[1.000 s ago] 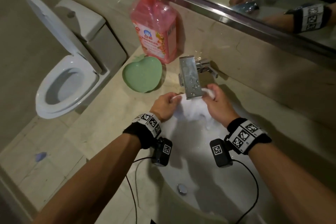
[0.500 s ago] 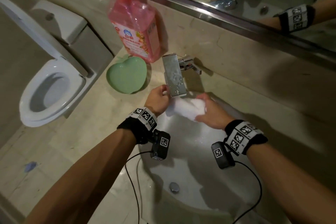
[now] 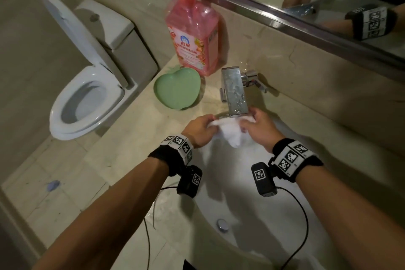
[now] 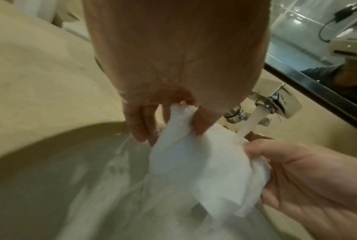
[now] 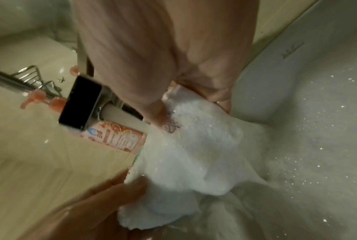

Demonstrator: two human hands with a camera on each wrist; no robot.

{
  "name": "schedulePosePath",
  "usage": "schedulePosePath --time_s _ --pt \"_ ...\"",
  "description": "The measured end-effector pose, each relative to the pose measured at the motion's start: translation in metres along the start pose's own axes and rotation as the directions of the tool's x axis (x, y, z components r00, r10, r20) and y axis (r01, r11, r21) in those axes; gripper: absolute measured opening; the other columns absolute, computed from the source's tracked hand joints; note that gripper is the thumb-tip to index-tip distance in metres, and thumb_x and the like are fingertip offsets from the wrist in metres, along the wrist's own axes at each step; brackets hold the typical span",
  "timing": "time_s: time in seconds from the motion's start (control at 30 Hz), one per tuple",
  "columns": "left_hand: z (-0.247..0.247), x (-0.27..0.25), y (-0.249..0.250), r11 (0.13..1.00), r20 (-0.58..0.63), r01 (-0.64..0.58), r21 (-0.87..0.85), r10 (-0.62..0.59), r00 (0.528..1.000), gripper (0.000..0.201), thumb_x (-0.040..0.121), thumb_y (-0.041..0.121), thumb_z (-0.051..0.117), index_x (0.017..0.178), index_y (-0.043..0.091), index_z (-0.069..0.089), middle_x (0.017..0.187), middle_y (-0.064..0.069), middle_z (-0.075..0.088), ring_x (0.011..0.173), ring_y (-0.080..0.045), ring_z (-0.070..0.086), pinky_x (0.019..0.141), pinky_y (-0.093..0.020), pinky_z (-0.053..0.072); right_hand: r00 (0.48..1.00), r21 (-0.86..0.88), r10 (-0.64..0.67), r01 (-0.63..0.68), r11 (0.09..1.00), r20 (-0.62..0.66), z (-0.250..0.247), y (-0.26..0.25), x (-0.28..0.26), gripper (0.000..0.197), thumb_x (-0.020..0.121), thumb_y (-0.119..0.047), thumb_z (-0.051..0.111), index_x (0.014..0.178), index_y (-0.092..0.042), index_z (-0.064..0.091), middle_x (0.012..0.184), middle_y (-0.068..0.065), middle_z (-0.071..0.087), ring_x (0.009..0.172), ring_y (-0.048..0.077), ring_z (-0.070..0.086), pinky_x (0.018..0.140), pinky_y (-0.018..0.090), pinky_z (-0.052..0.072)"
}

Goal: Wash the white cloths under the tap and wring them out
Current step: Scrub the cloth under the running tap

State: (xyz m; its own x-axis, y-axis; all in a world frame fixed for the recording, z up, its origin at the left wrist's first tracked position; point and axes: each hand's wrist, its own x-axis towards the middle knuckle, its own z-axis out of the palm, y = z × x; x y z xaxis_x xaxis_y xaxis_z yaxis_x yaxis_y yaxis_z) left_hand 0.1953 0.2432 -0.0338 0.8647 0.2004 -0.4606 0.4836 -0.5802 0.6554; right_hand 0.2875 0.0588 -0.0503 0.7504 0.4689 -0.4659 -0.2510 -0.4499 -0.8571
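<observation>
A wet white cloth [image 3: 230, 132] hangs bunched between both hands over the white sink [image 3: 252, 215], just under the chrome tap [image 3: 234, 92]. My left hand [image 3: 202, 127] pinches its left end; in the left wrist view the cloth [image 4: 198, 162] is squeezed between thumb and fingers [image 4: 138, 123]. My right hand [image 3: 257, 126] grips the right end, and its fingers [image 5: 159, 113] curl into the cloth [image 5: 194, 154]. Water [image 4: 249, 123] runs from the spout onto the cloth by the right hand.
A pink soap pump bottle [image 3: 195, 35] and a green heart-shaped dish [image 3: 177, 87] stand on the beige counter [image 3: 131, 149] left of the tap. A toilet [image 3: 85, 94] with raised lid is at far left. A mirror [image 3: 306, 6] runs behind. Wrist-camera cables [image 3: 304, 221] hang over the sink.
The cloth, spread wider between the hands before, is now bunched and hanging in a point. Both hands have stayed under the tap, closer together.
</observation>
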Motion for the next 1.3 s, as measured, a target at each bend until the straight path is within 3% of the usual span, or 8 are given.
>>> schedulePosePath --time_s 0.17,0.37,0.53,0.63,0.8,0.93,1.17,1.3 --pt "0.016 0.018 0.009 0.96 -0.094 -0.004 -0.282 -0.024 0.995 0.015 0.093 0.015 0.061 0.106 0.015 0.055 0.117 -0.005 0.062 0.097 -0.02 0.06 0.087 -0.032 0.051 0.999 0.029 0.031 -0.032 0.999 0.038 -0.025 0.002 -0.012 0.054 0.071 -0.004 0.075 0.117 -0.028 0.06 0.121 0.01 0.066 0.106 0.034 0.065 0.087 0.049 0.056" --pt "0.036 0.042 0.034 0.903 -0.009 0.04 -0.427 -0.049 0.999 0.032 0.091 0.009 0.066 0.121 0.001 0.061 0.107 -0.006 0.069 0.094 -0.019 0.062 0.076 -0.014 0.052 0.979 0.174 0.171 -0.15 0.973 -0.114 -0.047 0.02 -0.018 0.041 0.084 0.004 0.071 0.099 -0.033 0.062 0.127 0.012 0.061 0.11 0.037 0.064 0.088 0.057 0.058" --pt "0.038 0.041 0.053 0.87 0.255 0.156 -0.468 -0.036 0.966 0.028 0.078 0.021 0.08 0.1 0.012 0.067 0.099 -0.003 0.068 0.096 -0.016 0.065 0.09 -0.043 0.05 0.968 0.098 0.225 -0.215 0.972 -0.11 -0.057 0.031 -0.017 0.025 0.095 -0.002 0.062 0.092 -0.027 0.068 0.125 0.0 0.062 0.097 0.023 0.064 0.068 0.036 0.054" --pt "0.035 0.037 0.06 0.998 0.397 0.026 0.06 -0.048 0.917 0.056 0.067 0.036 0.088 0.111 0.021 0.058 0.108 0.004 0.057 0.103 -0.021 0.056 0.087 -0.03 0.045 0.974 0.045 0.223 -0.221 0.974 -0.039 -0.051 0.029 -0.016 0.019 0.094 -0.008 0.064 0.094 -0.027 0.069 0.115 -0.003 0.064 0.097 0.018 0.061 0.064 0.029 0.044" --pt "0.034 0.026 0.048 0.81 0.286 -0.173 0.56 0.007 0.958 0.05 0.073 0.019 0.082 0.117 0.012 0.059 0.118 -0.006 0.059 0.105 -0.022 0.058 0.087 -0.026 0.047 0.978 -0.203 0.142 -0.109 0.973 0.155 -0.032 0.014 -0.015 0.049 0.064 -0.016 0.092 0.104 -0.027 0.066 0.113 -0.011 0.057 0.102 0.011 0.059 0.071 0.027 0.047" --pt "0.02 0.013 0.042 0.842 0.176 -0.242 0.482 0.177 0.968 0.023 0.088 0.006 0.05 0.105 0.004 0.065 0.114 -0.015 0.065 0.098 -0.026 0.061 0.087 -0.026 0.047 0.979 -0.641 0.097 0.044 0.766 0.182 -0.002 0.006 -0.009 0.044 0.069 -0.017 0.087 0.102 -0.026 0.06 0.114 0.001 0.054 0.102 0.02 0.057 0.078 0.028 0.046" --pt "-0.016 0.001 0.021 0.903 0.131 -0.272 0.333 0.241 0.962 0.027 0.099 0.019 0.053 0.112 0.003 0.069 0.128 -0.018 0.055 0.126 -0.029 0.044 0.107 -0.035 0.033 0.992 -0.688 -0.126 0.106 0.718 0.022 0.008 -0.009 -0.012 0.009 0.086 -0.031 0.071 0.086 -0.024 0.076 0.091 0.009 0.069 0.101 0.037 0.06 0.081 0.038 0.046" --pt "-0.022 -0.004 0.016 0.974 0.056 -0.194 0.115 0.189 0.98 0.032 0.098 0.03 0.055 0.113 0.005 0.068 0.114 -0.013 0.067 0.105 -0.03 0.061 0.092 -0.039 0.046 0.993 -0.804 -0.107 0.02 0.594 -0.054 0.003 -0.012 -0.013 0.029 0.088 -0.045 0.062 0.107 -0.029 0.076 0.129 0.011 0.049 0.124 0.032 0.036 0.1 0.048 0.035"
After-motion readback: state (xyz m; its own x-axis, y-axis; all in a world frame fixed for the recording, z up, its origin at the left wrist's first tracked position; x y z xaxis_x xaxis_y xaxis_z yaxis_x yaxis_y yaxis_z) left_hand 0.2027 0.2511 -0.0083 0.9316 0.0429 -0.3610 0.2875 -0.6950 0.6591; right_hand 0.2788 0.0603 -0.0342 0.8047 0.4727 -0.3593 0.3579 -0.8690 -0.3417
